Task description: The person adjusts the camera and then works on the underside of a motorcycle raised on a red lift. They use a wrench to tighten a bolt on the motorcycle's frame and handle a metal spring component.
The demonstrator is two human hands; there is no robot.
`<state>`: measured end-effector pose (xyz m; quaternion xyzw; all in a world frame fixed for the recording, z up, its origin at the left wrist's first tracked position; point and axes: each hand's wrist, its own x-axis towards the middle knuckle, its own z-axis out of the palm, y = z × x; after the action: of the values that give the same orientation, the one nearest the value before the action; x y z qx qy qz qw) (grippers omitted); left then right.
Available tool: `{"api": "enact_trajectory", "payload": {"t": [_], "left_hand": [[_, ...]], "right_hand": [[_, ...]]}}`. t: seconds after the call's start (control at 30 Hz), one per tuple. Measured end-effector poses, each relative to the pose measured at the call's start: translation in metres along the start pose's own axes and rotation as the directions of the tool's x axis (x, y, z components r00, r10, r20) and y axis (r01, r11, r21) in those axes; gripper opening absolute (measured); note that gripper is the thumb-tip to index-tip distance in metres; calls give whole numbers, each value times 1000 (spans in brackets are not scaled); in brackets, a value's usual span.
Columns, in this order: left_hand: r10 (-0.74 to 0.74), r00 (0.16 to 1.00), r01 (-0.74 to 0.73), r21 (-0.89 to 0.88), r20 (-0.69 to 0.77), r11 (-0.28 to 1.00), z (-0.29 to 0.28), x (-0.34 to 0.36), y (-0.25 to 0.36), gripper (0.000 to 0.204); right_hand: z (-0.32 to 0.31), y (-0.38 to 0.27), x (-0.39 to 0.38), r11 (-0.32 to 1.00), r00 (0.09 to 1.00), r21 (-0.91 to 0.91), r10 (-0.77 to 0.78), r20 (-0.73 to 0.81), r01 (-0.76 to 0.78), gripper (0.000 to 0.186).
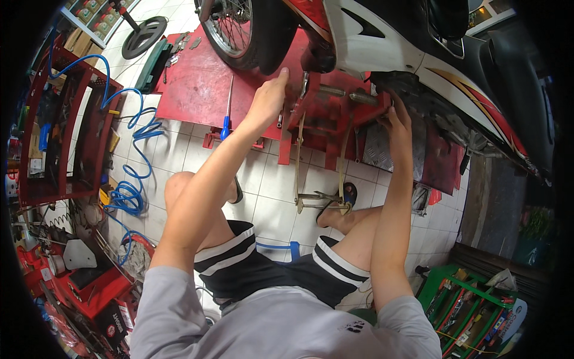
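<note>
In front of me stands a red metal frame with two coil springs across its top, below the white and red motorcycle. My left hand is closed at the frame's left side, its thumb pointing up and its other fingers mostly hidden. At the right end, my right hand has its fingers curled round the frame's edge. Two straps hang from the frame to a metal foot pedal, beside my right foot. A blue-handled screwdriver lies on the red platform, left of my left forearm.
The motorcycle's front wheel rests on the platform. A coiled blue air hose trails over the tiles at left, near a red shelf rack. Red tool trays stand at lower left, a green tool rack at lower right.
</note>
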<state>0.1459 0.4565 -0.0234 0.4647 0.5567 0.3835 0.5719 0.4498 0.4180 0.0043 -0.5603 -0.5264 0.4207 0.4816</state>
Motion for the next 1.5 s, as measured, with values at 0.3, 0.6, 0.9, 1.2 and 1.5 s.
{"api": "enact_trajectory", "payload": {"t": [0.3,0.6,0.9,1.2,1.5], "left_hand": [[-4,999,-5,-188,-45,982,-2,-13,20,53],[-86,994,97,-187,64,978,-4,-13,24,57],[-103,994,107,-190,31,976,5,-14,30,61],[-100,994,106,-143,48,984,3,-9,32,59],[-43,999,38,-176,-23,984,2,-10,32,58]], "right_hand": [[-2,-2,0,1000,1000,7,19,-15,-19,48],[-2,2,1,1000,1000,25,13,-24,-12,48],[3,11,6,1000,991,19,-11,-131,13,41],[10,9,10,1000,984,20,25,-175,-21,40],[10,8,11,999,985,7,39,-170,-38,40]]}}
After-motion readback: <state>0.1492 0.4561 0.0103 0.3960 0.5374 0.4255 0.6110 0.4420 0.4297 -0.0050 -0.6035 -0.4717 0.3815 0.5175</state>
